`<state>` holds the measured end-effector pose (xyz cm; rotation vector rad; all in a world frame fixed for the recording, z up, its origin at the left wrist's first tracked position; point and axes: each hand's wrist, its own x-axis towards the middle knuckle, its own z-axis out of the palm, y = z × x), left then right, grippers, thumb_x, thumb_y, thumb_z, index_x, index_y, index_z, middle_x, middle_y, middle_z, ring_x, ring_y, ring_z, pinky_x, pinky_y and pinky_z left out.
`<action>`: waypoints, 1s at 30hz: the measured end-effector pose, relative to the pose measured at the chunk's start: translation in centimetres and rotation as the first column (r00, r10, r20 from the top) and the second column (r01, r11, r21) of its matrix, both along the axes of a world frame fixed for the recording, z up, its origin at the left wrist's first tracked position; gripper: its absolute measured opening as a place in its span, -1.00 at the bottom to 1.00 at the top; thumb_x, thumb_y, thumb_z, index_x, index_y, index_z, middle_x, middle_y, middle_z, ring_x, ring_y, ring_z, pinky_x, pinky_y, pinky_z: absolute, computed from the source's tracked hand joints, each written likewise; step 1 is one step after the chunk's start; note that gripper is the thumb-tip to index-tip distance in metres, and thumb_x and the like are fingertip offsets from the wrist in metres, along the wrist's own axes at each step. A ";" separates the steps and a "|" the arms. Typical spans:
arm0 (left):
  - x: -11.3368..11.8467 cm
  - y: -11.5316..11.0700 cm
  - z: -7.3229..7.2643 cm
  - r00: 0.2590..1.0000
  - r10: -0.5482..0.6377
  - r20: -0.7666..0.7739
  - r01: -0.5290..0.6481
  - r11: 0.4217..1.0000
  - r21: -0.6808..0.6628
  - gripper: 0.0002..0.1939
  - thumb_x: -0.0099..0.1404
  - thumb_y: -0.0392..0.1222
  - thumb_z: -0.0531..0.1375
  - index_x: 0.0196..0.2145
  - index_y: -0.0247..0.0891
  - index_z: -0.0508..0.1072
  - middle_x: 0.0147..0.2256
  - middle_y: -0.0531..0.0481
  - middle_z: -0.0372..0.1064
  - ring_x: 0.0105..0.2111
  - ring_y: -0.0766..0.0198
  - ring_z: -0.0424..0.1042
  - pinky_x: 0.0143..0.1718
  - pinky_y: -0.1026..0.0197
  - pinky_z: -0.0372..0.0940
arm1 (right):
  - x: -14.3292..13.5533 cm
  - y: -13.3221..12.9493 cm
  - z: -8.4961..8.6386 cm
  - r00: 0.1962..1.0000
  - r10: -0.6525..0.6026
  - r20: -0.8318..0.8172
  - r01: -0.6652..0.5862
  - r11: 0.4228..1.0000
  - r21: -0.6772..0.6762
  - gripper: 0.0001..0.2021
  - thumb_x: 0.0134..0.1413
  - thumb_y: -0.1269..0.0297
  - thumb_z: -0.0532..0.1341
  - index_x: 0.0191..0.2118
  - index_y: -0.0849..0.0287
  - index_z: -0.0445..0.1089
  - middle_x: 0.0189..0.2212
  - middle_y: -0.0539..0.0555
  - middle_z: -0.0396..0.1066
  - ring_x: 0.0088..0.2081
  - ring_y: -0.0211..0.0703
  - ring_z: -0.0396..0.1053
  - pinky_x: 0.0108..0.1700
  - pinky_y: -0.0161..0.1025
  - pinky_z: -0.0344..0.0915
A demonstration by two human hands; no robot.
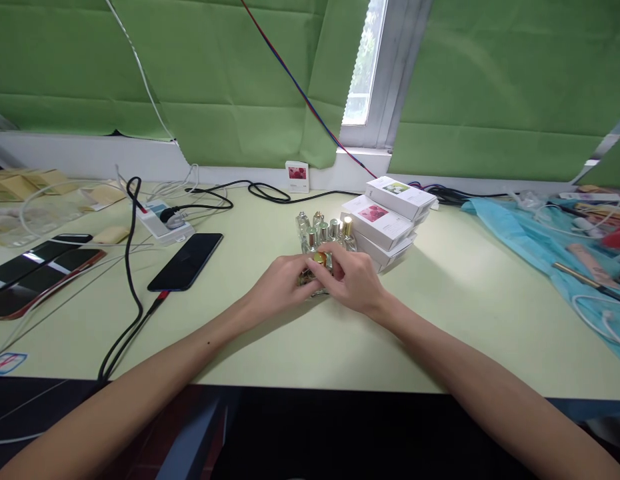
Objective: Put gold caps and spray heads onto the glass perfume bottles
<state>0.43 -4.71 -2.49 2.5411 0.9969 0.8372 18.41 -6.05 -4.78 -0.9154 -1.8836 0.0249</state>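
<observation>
In the head view both my hands meet at a small glass perfume bottle [319,259] with a round amber-green cap. My left hand [279,287] wraps around its left side, fingers curled. My right hand [354,277] has its thumb and bent fingers closed at the cap. Most of the bottle's body is hidden behind my fingers. Just beyond, several clear bottles [323,232] with silver-green tops stand close together, and a gold-capped bottle [347,230] is at their right end.
White boxes with flower pictures [380,221] are stacked at the right of the bottles. A small white box [297,177] stands by the wall. Left are a black phone [186,262], a cable and a power strip [165,223]. A blue sheet [520,233] with clutter covers the right side.
</observation>
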 end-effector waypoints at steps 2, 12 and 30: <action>0.0 0.0 0.0 1.000 0.020 -0.004 -0.020 1.000 0.005 -0.87 0.30 -0.25 0.18 -0.42 -0.26 0.44 -0.55 0.13 0.35 -0.58 0.39 0.25 -0.50 0.31 0.12 | 0.0 0.0 0.0 1.000 0.016 0.002 -0.016 1.000 0.010 -0.80 0.40 0.14 0.14 -0.18 0.16 0.38 -0.66 -0.15 0.21 -0.64 -0.34 0.10 -0.51 -0.34 0.06; 0.1 0.1 0.0 0.999 0.047 0.016 -0.048 0.998 0.040 -0.76 0.27 -0.23 0.19 -0.54 -0.25 0.32 -0.62 0.14 0.26 -0.61 0.40 0.20 -0.56 0.31 0.05 | -0.1 0.0 0.2 1.000 0.007 -0.024 -0.008 0.999 -0.037 -0.76 0.34 0.16 0.16 -0.35 0.08 0.14 -0.66 -0.19 0.07 -0.63 -0.35 0.01 -0.54 -0.32 -0.02; -0.1 0.0 0.0 0.998 0.029 0.053 -0.030 0.999 0.017 -0.81 0.34 -0.13 0.25 -0.38 -0.27 0.54 -0.52 0.12 0.43 -0.57 0.41 0.24 -0.49 0.33 0.12 | -0.2 0.2 0.2 0.994 -0.024 -0.104 0.021 0.999 -0.026 -0.63 0.39 0.02 0.16 -0.41 0.09 0.14 -0.67 -0.19 0.04 -0.63 -0.36 0.00 -0.53 -0.36 -0.01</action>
